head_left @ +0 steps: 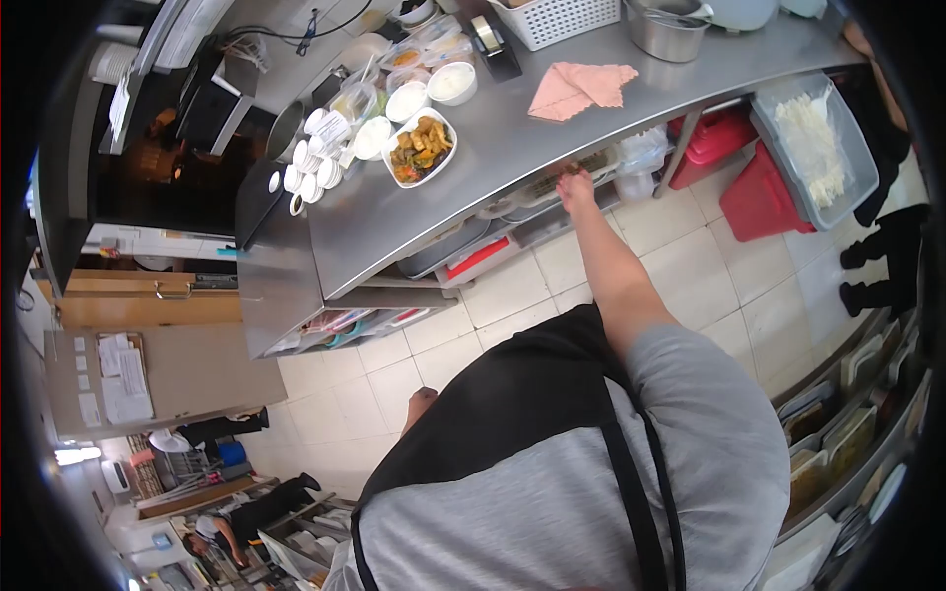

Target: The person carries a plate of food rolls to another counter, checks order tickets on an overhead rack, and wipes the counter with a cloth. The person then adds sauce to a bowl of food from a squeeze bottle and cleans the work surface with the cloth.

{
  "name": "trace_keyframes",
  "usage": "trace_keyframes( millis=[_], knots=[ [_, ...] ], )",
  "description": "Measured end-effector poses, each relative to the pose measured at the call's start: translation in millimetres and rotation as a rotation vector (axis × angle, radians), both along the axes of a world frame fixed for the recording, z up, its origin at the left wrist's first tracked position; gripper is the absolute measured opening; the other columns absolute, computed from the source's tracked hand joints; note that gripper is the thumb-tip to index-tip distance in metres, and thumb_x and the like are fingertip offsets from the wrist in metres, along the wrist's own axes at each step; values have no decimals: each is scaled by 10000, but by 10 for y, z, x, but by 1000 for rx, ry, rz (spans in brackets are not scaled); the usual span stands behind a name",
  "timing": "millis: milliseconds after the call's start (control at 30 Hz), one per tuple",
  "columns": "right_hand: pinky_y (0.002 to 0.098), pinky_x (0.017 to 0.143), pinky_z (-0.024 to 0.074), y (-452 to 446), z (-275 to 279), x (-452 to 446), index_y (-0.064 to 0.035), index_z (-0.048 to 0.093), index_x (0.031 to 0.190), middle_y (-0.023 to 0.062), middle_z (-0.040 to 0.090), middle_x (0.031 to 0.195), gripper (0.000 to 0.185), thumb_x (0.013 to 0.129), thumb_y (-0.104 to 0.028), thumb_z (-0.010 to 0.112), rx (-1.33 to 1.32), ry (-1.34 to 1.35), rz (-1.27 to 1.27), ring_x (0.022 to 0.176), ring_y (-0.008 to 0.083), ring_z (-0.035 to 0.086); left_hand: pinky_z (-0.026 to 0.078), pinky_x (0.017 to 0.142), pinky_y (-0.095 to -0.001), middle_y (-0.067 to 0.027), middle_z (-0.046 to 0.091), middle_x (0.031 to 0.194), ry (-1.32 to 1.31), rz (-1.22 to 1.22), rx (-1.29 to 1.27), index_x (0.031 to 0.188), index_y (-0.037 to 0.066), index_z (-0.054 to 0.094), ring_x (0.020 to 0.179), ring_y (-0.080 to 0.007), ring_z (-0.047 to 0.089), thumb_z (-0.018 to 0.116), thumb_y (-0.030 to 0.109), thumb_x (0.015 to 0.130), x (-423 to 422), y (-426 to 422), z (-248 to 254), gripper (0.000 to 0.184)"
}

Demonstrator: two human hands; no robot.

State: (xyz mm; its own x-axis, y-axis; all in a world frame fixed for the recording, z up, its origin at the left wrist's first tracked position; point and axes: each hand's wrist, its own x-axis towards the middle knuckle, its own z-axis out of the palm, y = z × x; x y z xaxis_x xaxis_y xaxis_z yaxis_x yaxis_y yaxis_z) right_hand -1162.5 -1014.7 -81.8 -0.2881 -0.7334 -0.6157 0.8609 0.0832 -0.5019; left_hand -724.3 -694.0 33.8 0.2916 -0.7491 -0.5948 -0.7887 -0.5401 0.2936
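Note:
My right hand [574, 187] reaches under the front edge of the steel counter [434, 222], at the shelf below. Its fingers are curled and partly hidden, and what they hold I cannot make out. Clear-lidded containers [591, 161] lie beside it on that shelf. My left hand [422, 402] hangs low beside my black apron [503, 394], small in view, its fingers curled in with nothing visible in them. On the counter stands a white bowl [432, 173] of cooked food pieces, and a pink cloth [581, 91] lies above my right hand.
White tubs [453, 84], stacked lids [313, 179] and a tape dispenser [493, 47] crowd the counter. A steel pot [668, 32] stands at its far end. A red bin [759, 202] and a grey tub [855, 167] are at the right. Other people stand nearby.

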Motion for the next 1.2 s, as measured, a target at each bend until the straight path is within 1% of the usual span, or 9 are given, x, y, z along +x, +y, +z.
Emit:
trace_keyframes(
  millis=[100, 200, 267, 367, 500, 567, 733, 900, 1200],
  knots=[
    [369, 763, 451, 115, 10, -15, -139, 376, 1164, 70, 587, 911, 489, 760, 48, 579, 123, 29, -29, 840, 201, 590, 493, 708, -338, -196, 639, 858, -25, -34, 10, 873, -6, 628, 817, -299, 629, 599, 219, 742, 162, 87, -366, 262],
    [298, 644, 487, 125, -24, -119, -111, 387, 1123, 102, 593, 908, 497, 728, 24, 656, 95, 110, 21, 786, 202, 602, 493, 728, -353, -172, 638, 869, -1, -125, -41, 831, 20, 636, 840, -319, 617, 598, 253, 741, 319, 173, -601, 253],
    [264, 574, 483, 123, -34, -181, -97, 394, 1106, 103, 586, 868, 464, 733, 20, 644, 92, 177, 44, 733, 197, 603, 490, 752, -369, -137, 641, 883, -108, -637, -32, 816, 41, 642, 858, -314, 606, 600, 288, 736, 356, 104, -569, 263],
    [254, 513, 458, 233, -456, -463, -65, 445, 1025, 86, 562, 765, 281, 781, -26, 579, 93, 211, 95, 656, 180, 584, 487, 765, -378, -120, 641, 902, -19, -190, -32, 824, 61, 644, 869, -310, 600, 599, 310, 733, 318, 79, -660, 268],
    [282, 532, 458, 785, -351, -390, -35, 613, 768, 63, 612, 722, 81, 753, -1, 541, 161, 1057, 672, 633, 127, 570, 489, 770, -375, -123, 650, 870, 57, -147, -114, 831, 74, 647, 853, -297, 613, 610, 330, 728, 430, 63, -1108, 278],
    [292, 576, 468, 1025, -463, -240, -40, 646, 693, 56, 639, 737, 85, 721, 0, 577, -95, 1282, 635, 640, 134, 577, 490, 771, -375, -122, 652, 862, 71, -123, -79, 833, 73, 647, 851, -297, 615, 612, 333, 727, 309, 79, -1107, 283],
    [311, 614, 466, 1083, 626, 178, -84, 638, 737, 89, 603, 703, 65, 697, -35, 627, -405, 1702, 867, 702, 228, 599, 484, 782, -377, -133, 648, 872, 99, -85, 57, 836, 77, 646, 861, -302, 610, 614, 337, 724, 22, 104, -1016, 285],
    [411, 630, 460, 387, 1912, 415, -74, 561, 789, 133, 608, 738, 116, 687, -38, 604, -289, 1753, 799, 731, 330, 594, 479, 785, -384, -131, 644, 890, 115, -72, 49, 838, 71, 650, 868, -305, 604, 605, 352, 726, -55, -30, -1137, 307],
    [405, 683, 473, -1348, 2635, 881, -105, 570, 763, 141, 628, 783, 94, 675, -74, 578, -164, 1882, 565, 788, 327, 608, 477, 768, -381, -136, 638, 896, 215, 90, -153, 822, 52, 653, 872, -294, 604, 583, 329, 755, -238, -100, -1155, 294]
  ],
)
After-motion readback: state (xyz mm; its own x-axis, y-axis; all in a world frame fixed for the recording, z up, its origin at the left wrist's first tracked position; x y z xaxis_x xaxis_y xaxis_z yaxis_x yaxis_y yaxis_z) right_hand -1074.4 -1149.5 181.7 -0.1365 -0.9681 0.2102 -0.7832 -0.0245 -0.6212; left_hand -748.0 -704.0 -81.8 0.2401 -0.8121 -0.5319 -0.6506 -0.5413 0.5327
